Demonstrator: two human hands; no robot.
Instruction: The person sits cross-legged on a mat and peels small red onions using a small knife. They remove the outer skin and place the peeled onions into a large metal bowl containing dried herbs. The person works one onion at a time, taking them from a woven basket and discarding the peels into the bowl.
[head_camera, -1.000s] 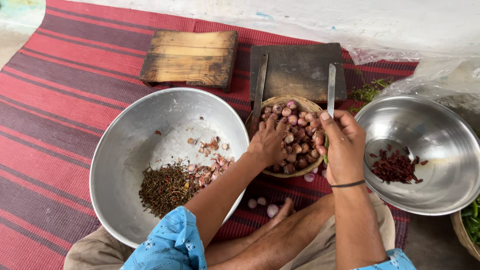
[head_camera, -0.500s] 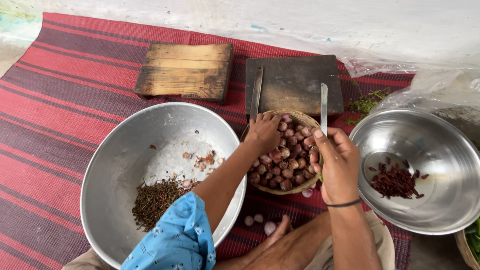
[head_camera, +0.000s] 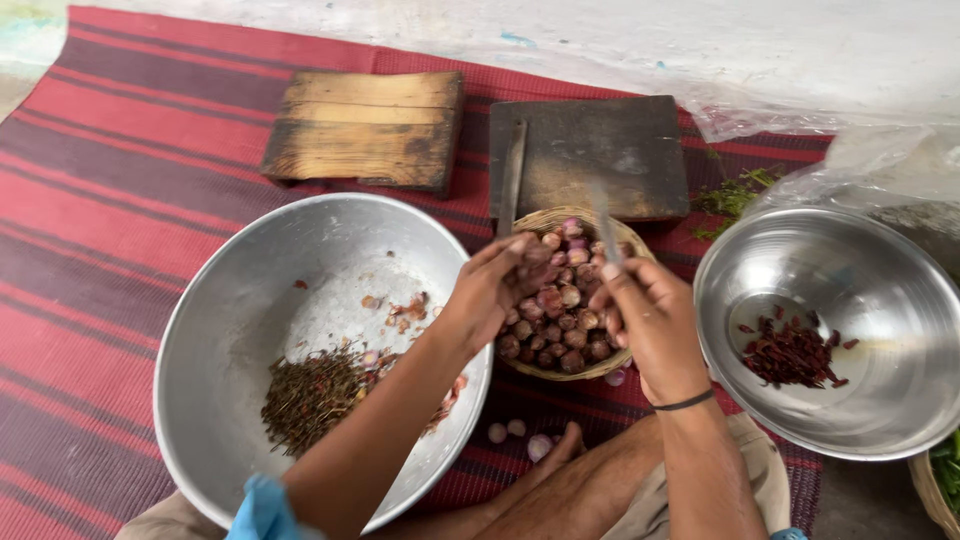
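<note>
As the left hand (head_camera: 495, 285) pinches a shallot (head_camera: 538, 255) over the woven basket (head_camera: 556, 365) of shallots (between two metal bowls), the right hand (head_camera: 650, 320) grips a knife (head_camera: 603, 222) upright.

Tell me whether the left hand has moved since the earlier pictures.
Yes. The left hand has moved from the basket's near-left part toward its far rim, closer to the dark board.
</note>
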